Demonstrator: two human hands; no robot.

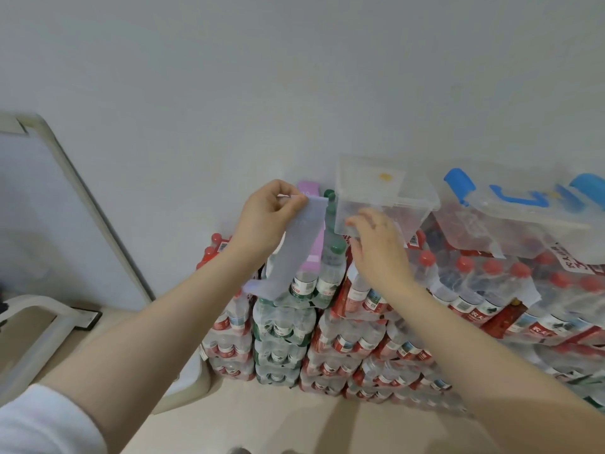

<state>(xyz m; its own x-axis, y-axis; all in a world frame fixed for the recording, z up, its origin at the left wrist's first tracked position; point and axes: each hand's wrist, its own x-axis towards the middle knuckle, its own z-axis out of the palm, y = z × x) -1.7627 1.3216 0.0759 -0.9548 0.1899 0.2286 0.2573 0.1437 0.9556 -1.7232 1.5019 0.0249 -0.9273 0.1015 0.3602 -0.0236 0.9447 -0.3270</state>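
My left hand (266, 214) pinches the top end of a long pale lilac strip (296, 247), which hangs down in front of the stacked bottles. My right hand (376, 244) reaches up with fingers spread and touches the underside of a small clear plastic box (389, 198). The box has a lid with a yellow dot and sits tilted on top of the bottle packs. Behind the strip stands a purple packet (312, 253).
Shrink-wrapped packs of water bottles with red caps (465, 290) and green caps (284, 326) are stacked against the white wall. A larger clear bin with blue handles (523, 217) lies on them at the right. A whiteboard (49, 208) leans at the left.
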